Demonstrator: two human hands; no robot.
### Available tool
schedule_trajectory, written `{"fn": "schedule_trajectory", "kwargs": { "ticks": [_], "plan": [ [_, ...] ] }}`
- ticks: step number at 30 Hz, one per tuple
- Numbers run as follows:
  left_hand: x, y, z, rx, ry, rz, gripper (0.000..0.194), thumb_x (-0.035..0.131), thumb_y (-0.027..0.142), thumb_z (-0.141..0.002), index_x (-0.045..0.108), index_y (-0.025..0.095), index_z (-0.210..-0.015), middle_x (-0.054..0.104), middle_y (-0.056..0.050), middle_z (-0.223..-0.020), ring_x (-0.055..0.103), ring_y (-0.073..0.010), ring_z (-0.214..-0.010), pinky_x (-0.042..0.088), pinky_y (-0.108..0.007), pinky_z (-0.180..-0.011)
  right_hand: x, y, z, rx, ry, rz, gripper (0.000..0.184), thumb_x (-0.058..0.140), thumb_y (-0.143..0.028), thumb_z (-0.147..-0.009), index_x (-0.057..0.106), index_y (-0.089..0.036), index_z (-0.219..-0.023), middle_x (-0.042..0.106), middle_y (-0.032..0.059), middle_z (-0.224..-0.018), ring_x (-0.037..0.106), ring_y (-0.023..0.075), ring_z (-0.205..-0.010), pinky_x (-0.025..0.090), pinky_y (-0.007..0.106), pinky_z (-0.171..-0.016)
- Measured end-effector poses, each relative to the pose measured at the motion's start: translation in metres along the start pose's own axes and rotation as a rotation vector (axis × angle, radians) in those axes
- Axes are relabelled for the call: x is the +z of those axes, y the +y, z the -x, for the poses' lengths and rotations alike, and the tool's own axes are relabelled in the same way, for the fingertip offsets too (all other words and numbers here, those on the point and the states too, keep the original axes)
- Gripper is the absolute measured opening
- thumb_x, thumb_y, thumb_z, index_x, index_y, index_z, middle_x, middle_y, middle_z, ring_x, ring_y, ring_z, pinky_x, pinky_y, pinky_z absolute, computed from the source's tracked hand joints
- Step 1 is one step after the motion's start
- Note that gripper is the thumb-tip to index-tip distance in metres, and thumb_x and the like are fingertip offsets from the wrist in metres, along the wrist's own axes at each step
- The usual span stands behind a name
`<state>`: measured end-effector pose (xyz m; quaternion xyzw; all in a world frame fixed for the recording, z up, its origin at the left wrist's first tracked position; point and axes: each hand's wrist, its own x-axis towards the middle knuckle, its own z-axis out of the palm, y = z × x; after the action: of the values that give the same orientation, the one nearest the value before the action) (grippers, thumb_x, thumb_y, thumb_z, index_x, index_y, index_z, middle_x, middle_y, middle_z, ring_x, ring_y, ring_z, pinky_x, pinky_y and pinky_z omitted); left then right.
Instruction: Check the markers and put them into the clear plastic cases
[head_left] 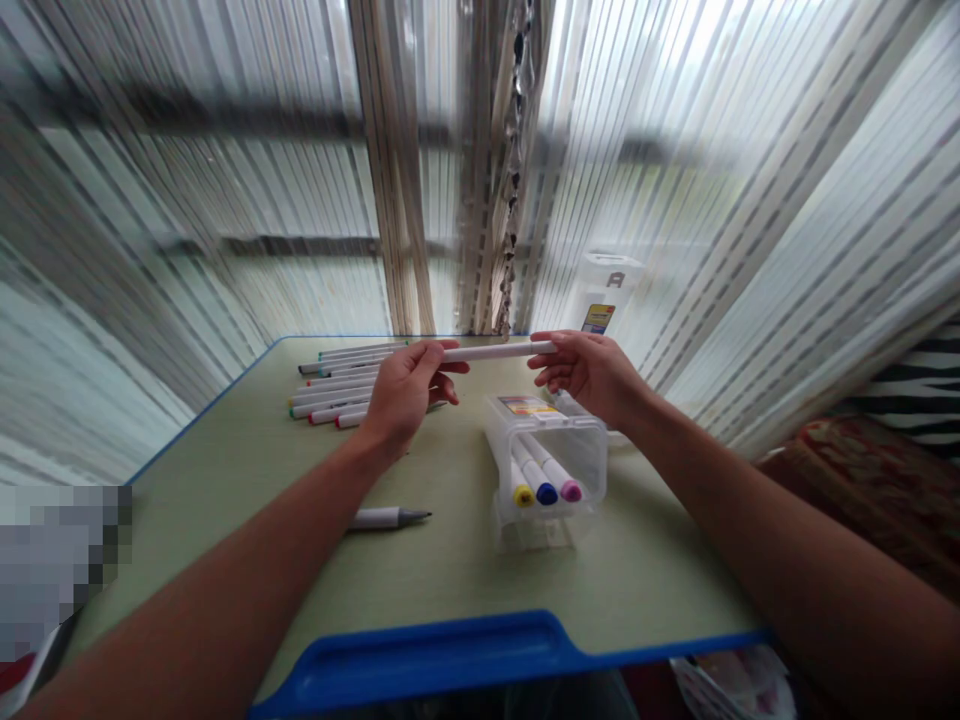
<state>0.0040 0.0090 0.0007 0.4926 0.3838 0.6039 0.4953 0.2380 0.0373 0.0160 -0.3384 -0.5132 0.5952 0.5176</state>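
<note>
A white marker (491, 352) is held level above the table between both hands. My left hand (412, 385) pinches its left end, and my right hand (589, 368) has its fingers closed on the right end. Below my right hand lies a clear plastic case (499, 435) on its side, its open end facing me. Inside it are markers with a yellow cap (523, 495), a blue cap (547, 493) and a pink cap (571, 490). Beyond my left hand, several white markers (337, 385) lie in a row.
An uncapped marker (379, 517) with a grey tip section lies by my left forearm. The pale green table (450, 570) has a blue rim with a tray (427, 660) in front. A tall clear container (609, 290) stands at the back, before striped curtains (292, 190).
</note>
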Motion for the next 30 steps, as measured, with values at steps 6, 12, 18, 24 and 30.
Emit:
{"fn": "schedule_trajectory", "kwargs": {
  "ticks": [6, 12, 18, 24, 30],
  "plan": [
    [0.0005, 0.0, 0.0007, -0.014, -0.002, -0.023, 0.025, 0.062, 0.032, -0.09, 0.069, 0.012, -0.104, 0.074, -0.006, -0.078, 0.056, -0.0084, -0.048, 0.052, -0.023, -0.051, 0.0003, -0.0004, -0.0001, 0.013, 0.028, -0.015, 0.019, 0.061, -0.021, -0.083, 0.075, -0.012, -0.092, 0.077, 0.0096, -0.073, 0.071, 0.0159, -0.055, 0.053, 0.022, -0.047],
    [-0.0002, 0.0006, 0.0014, 0.004, -0.025, -0.106, 0.031, 0.071, 0.035, -0.082, 0.071, 0.011, -0.103, 0.075, -0.006, -0.078, 0.056, -0.0075, -0.048, 0.049, -0.021, -0.049, 0.0004, 0.001, -0.0005, 0.012, 0.048, 0.009, 0.017, 0.071, -0.029, -0.082, 0.075, -0.013, -0.087, 0.077, 0.0095, -0.072, 0.07, 0.0145, -0.053, 0.052, 0.02, -0.044],
    [-0.0005, 0.0007, 0.0024, 0.039, -0.038, -0.147, 0.033, 0.079, 0.038, -0.075, 0.07, 0.011, -0.094, 0.072, -0.004, -0.073, 0.056, -0.0076, -0.048, 0.048, -0.021, -0.049, 0.0005, 0.0056, -0.0013, -0.03, 0.025, 0.071, 0.031, 0.09, -0.038, -0.066, 0.076, -0.016, -0.082, 0.076, 0.0072, -0.07, 0.071, 0.0149, -0.053, 0.051, 0.019, -0.042],
    [-0.0009, -0.0013, 0.0028, 0.073, -0.052, -0.201, 0.038, 0.085, 0.042, -0.069, 0.07, 0.011, -0.084, 0.07, -0.004, -0.071, 0.056, -0.0082, -0.05, 0.047, -0.021, -0.048, 0.0009, 0.0071, 0.0008, -0.048, -0.001, 0.116, 0.031, 0.092, -0.034, -0.064, 0.077, -0.015, -0.083, 0.076, 0.0061, -0.068, 0.072, 0.0155, -0.054, 0.053, 0.02, -0.043],
    [-0.0012, -0.0005, 0.0032, 0.092, -0.052, -0.255, 0.04, 0.085, 0.045, -0.069, 0.072, 0.011, -0.086, 0.069, -0.003, -0.069, 0.057, -0.0087, -0.05, 0.045, -0.02, -0.047, 0.0008, 0.0092, 0.0017, -0.072, -0.044, 0.148, 0.028, 0.09, -0.033, -0.067, 0.076, -0.014, -0.081, 0.075, 0.0047, -0.067, 0.071, 0.0139, -0.054, 0.054, 0.019, -0.047]
  ]
}}
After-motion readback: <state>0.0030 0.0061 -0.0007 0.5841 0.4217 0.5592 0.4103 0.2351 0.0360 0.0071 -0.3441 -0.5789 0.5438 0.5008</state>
